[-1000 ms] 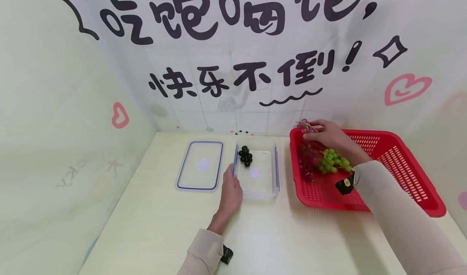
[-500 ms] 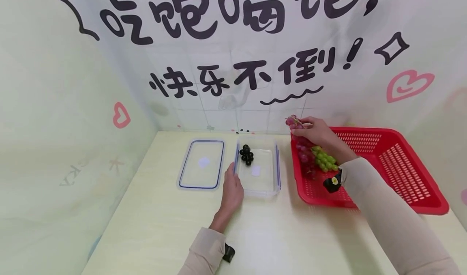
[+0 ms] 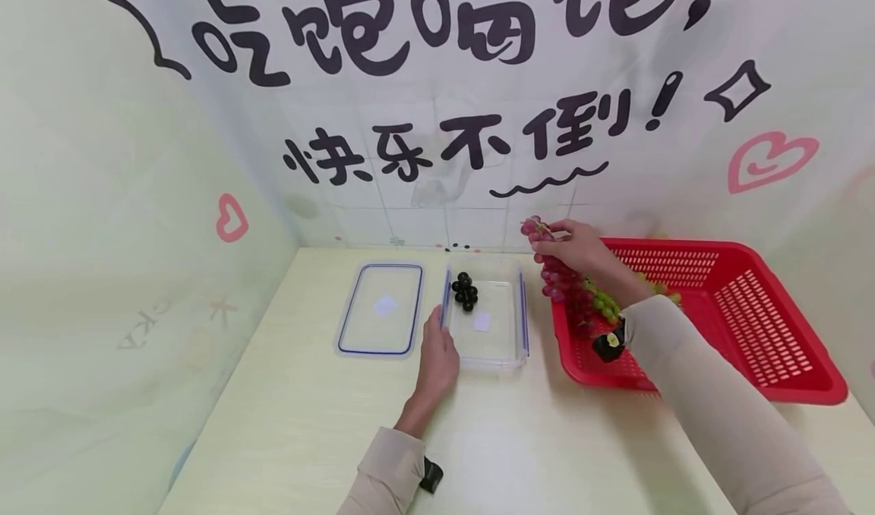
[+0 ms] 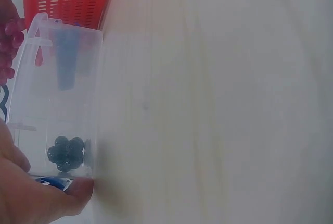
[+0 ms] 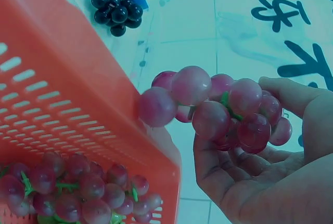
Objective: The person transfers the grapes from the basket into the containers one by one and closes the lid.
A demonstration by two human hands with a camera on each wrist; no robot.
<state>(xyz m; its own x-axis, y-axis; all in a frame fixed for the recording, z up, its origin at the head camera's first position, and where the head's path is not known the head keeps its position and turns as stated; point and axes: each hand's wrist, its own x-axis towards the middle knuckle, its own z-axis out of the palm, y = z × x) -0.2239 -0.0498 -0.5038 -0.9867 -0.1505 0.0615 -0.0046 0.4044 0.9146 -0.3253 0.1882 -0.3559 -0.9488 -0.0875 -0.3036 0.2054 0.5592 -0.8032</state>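
Note:
My right hand [image 3: 581, 249] pinches a bunch of pink-red grapes [image 5: 208, 104] near its top, just above the left end of the red basket. The bunch hangs down over the basket's rim in the head view. My left hand [image 3: 437, 359] holds the left side of a clear plastic container [image 3: 502, 352], its fingers along the wall. A small bunch of black grapes [image 3: 465, 292] lies in the container, towards its back left. In the left wrist view these black grapes [image 4: 66, 153] show through the wall, close to my left hand [image 4: 36, 193].
The red basket [image 3: 759, 249] stands at the right with green grapes [image 3: 604, 302] and more pink-red grapes [image 5: 78, 187] in it. Left of the container lies a blue-edged clear lid [image 3: 379, 310]. A printed cloth [image 3: 383, 219] hangs behind the table.
My right hand has moved left with the pink-red grapes, drawing the bunch up and over the basket's left end. My left hand stays at the container.

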